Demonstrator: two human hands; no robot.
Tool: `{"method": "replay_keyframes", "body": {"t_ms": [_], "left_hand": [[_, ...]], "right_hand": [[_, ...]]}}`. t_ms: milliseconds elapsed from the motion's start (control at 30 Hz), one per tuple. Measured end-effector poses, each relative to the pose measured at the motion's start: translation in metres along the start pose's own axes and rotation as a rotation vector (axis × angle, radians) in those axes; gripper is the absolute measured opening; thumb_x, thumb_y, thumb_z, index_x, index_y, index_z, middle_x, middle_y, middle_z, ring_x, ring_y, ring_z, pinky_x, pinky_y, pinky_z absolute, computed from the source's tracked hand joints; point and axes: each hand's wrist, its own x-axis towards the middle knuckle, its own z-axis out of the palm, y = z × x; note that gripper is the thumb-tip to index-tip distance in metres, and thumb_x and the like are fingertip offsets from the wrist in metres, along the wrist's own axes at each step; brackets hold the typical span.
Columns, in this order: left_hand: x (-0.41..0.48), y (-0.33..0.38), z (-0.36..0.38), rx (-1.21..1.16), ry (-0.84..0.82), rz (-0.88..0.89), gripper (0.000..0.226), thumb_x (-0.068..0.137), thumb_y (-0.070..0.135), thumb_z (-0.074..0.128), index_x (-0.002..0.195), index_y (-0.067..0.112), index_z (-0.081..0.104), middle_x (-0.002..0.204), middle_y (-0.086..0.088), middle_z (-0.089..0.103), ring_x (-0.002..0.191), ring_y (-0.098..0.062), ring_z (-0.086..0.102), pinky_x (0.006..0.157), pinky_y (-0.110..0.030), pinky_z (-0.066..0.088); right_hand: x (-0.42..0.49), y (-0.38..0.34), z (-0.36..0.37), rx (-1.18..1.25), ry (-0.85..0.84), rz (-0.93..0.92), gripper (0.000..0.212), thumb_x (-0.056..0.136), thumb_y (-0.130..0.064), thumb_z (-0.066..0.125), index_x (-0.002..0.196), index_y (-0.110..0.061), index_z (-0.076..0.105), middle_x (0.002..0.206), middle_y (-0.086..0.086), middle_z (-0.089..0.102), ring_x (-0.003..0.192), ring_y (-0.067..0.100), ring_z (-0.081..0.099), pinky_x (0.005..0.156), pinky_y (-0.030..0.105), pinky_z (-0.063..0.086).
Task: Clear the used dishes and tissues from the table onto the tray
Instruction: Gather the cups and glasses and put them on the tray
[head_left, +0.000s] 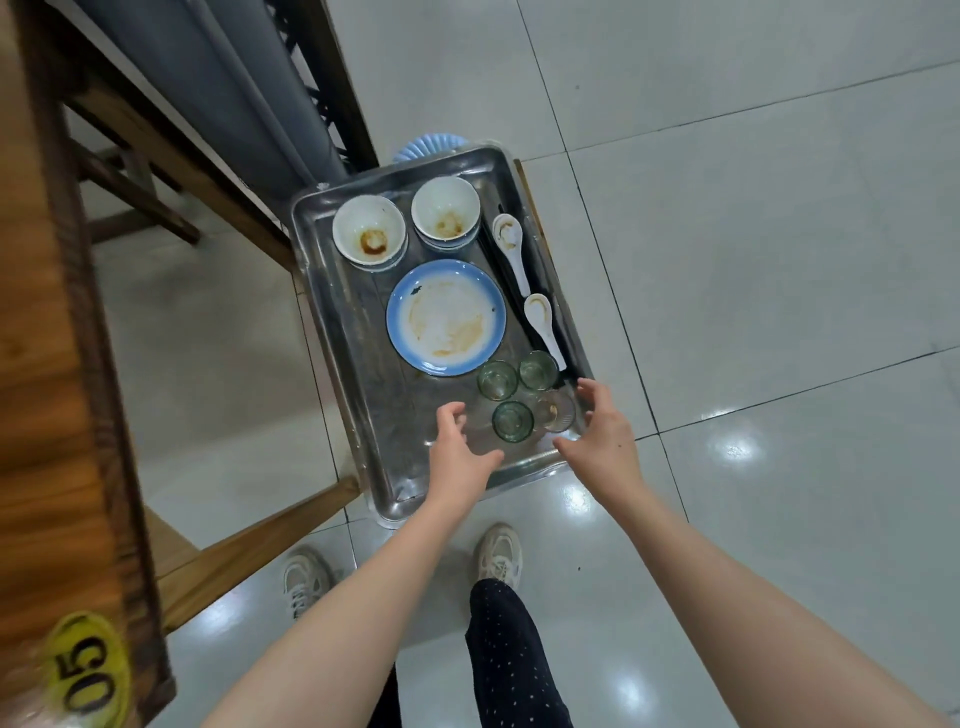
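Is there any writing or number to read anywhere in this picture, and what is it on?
"05": black digits on the yellow oval tag at the corner of the wooden table, a little blurred and seen sideways.
Nothing else is readable: the dishes on the tray and the shoes show no legible marks.

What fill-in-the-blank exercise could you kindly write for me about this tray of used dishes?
The tray holds ___ white spoons.
The plate has a ___ rim.
The left hand and right hand both hold ___.
The yellow tag on the table reads ___.
Missing: two; blue; nothing; 05.
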Motion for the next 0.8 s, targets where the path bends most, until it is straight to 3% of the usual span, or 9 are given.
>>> {"method": "replay_keyframes", "body": {"t_ms": [100,233,333,467,600,800], "left_hand": [[-0.014,0.009,-0.024,0.025,0.027,0.029,0.068,0.08,0.005,0.074,0.133,0.023,0.036,0.137,-0.005,0.048,0.111,-0.013,0.049,0.078,-0.019,0.042],[-0.039,0.03,-0.061,0.036,0.06,0.085,0.059,0.083,0.006,0.071,0.132,0.023,0.042,0.131,-0.001,0.052,0.106,-0.014,0.052,0.08,-0.021,0.044],[-0.061,0.051,-0.091,0.03,0.09,0.144,0.055,0.085,0.005,0.068,0.132,0.022,0.045,0.129,-0.002,0.055,0.107,-0.015,0.054,0.091,-0.03,0.047],[-0.091,0.081,-0.139,0.002,0.159,0.235,0.055,0.086,0.004,0.066,0.134,0.021,0.046,0.127,-0.004,0.057,0.107,-0.017,0.055,0.087,-0.026,0.045],[-0.118,0.109,-0.194,-0.028,0.244,0.319,0.054,0.088,0.005,0.065,0.135,0.02,0.045,0.127,-0.005,0.058,0.11,-0.018,0.057,0.09,-0.028,0.047],[-0.151,0.134,-0.288,-0.036,0.398,0.457,0.053,0.088,0.006,0.065,0.136,0.02,0.047,0.122,-0.002,0.06,0.103,-0.013,0.057,0.08,-0.019,0.045]], "right_hand": [[-0.012,-0.018,-0.01,-0.014,0.026,0.001,0.064,0.072,-0.003,0.072,0.129,-0.021,0.047,0.119,-0.003,0.061,0.097,0.011,0.055,0.075,0.02,0.043],[-0.03,-0.057,-0.023,0.017,0.054,-0.053,0.056,0.076,-0.003,0.069,0.126,-0.021,0.051,0.113,-0.006,0.061,0.098,0.012,0.057,0.08,0.026,0.047],[-0.044,-0.095,-0.033,0.032,0.055,-0.109,0.053,0.077,-0.009,0.069,0.125,-0.024,0.052,0.109,-0.005,0.063,0.101,0.015,0.059,0.083,0.032,0.05],[-0.064,-0.149,-0.045,0.009,0.047,-0.222,0.051,0.08,-0.01,0.068,0.127,-0.023,0.052,0.12,-0.002,0.061,0.11,0.016,0.055,0.087,0.026,0.043],[-0.082,-0.204,-0.056,-0.021,0.063,-0.314,0.046,0.082,-0.013,0.067,0.126,-0.021,0.054,0.12,-0.001,0.063,0.111,0.019,0.057,0.091,0.029,0.044],[-0.11,-0.29,-0.057,-0.049,0.074,-0.449,0.04,0.085,-0.012,0.06,0.122,-0.024,0.054,0.118,-0.003,0.063,0.108,0.02,0.059,0.093,0.041,0.047]]}}
